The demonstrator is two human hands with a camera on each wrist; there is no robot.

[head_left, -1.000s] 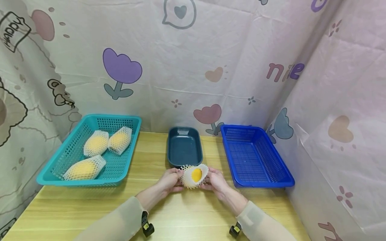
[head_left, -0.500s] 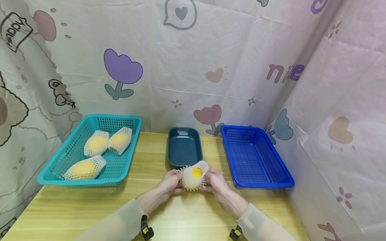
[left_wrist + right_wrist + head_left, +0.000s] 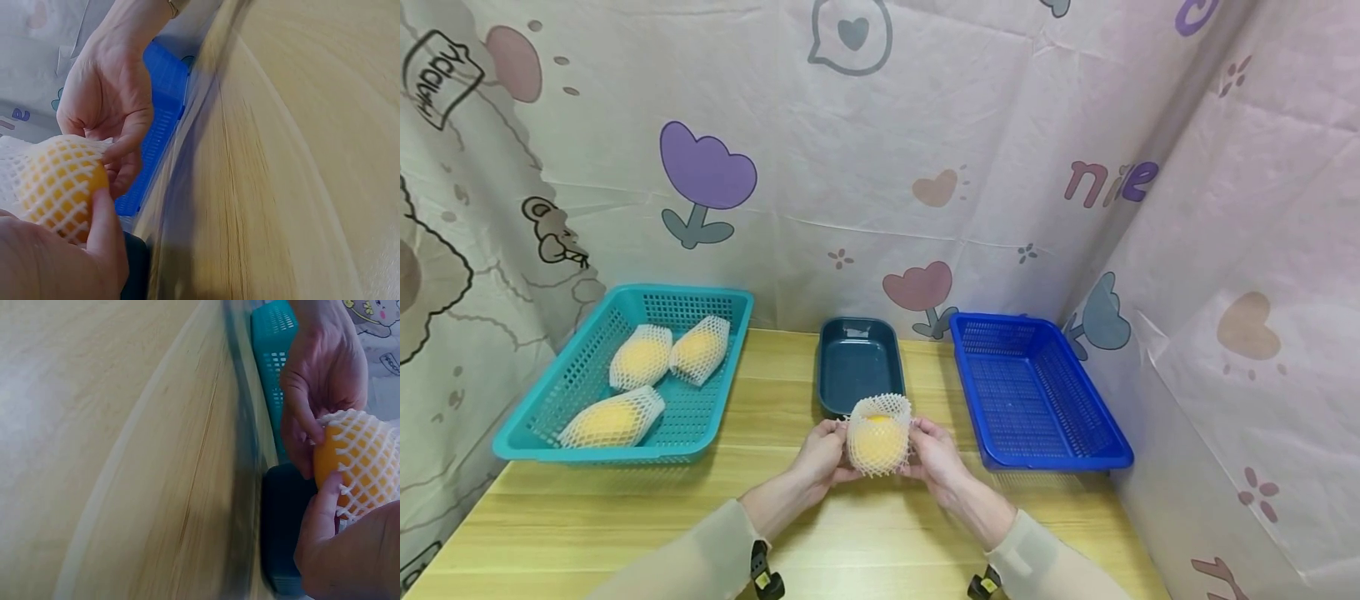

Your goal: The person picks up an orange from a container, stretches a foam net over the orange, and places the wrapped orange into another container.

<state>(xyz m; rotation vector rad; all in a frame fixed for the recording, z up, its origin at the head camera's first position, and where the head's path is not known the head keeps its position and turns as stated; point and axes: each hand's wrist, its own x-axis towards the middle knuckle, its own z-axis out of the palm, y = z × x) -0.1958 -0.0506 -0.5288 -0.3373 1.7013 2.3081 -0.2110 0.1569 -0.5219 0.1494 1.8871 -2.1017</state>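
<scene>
A yellow mango [image 3: 878, 442] in a white foam net sleeve is held up between both hands, just in front of the dark teal dish. The sleeve's open end stands up, with a bit of bare yellow skin showing inside. My left hand [image 3: 822, 457] grips the mango and net from the left. From the other side my right hand [image 3: 938, 458] pinches the net's edge. In the left wrist view, bare orange skin shows past the lower edge of the net [image 3: 59, 181]. The right wrist view shows the left hand's thumb [image 3: 306, 415] at that edge.
A turquoise basket [image 3: 730, 367] on the left bears three mangoes in foam nets, one of them a netted mango [image 3: 613, 418] at the front. The dark teal dish [image 3: 859, 367] stands at the back middle. A blue basket [image 3: 1030, 392] stands at the right, on the wooden table [image 3: 880, 542].
The netted mango has tilted between the hands: its open end, earlier facing the camera with much yellow skin, now points up and away. Both hands stay in nearly the same place.
</scene>
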